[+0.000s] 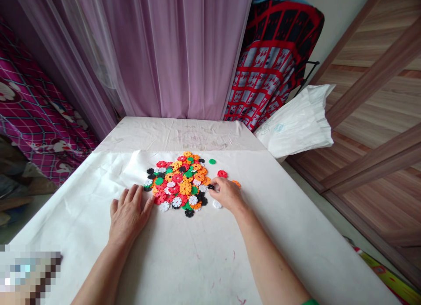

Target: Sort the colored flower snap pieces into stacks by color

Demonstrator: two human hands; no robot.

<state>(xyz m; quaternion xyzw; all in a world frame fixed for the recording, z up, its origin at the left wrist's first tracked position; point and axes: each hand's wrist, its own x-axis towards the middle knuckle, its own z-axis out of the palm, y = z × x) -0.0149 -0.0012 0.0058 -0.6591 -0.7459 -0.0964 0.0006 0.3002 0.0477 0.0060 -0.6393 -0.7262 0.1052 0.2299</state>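
Note:
A heap of notched plastic discs (185,188) in red, orange, green, black and white lies on the white-covered table (197,261). My right hand (227,193) is at the heap's right edge, thumb and fingers pinched on a black notched disc (211,187). Flat on the cloth to the left, my left hand (130,213) has its fingers spread, its thumb close to the heap. Single discs lie apart on the right: a green one (212,161), a red one (222,174), a white one (217,204), and an orange one (236,183) partly behind my right hand.
A white bag (296,123) leans at the table's far right corner. Purple curtains (171,55) hang behind the table, with a red and black patterned cloth (266,55) beside them. Wooden doors (378,121) stand on the right. A pixelated patch covers the lower left corner.

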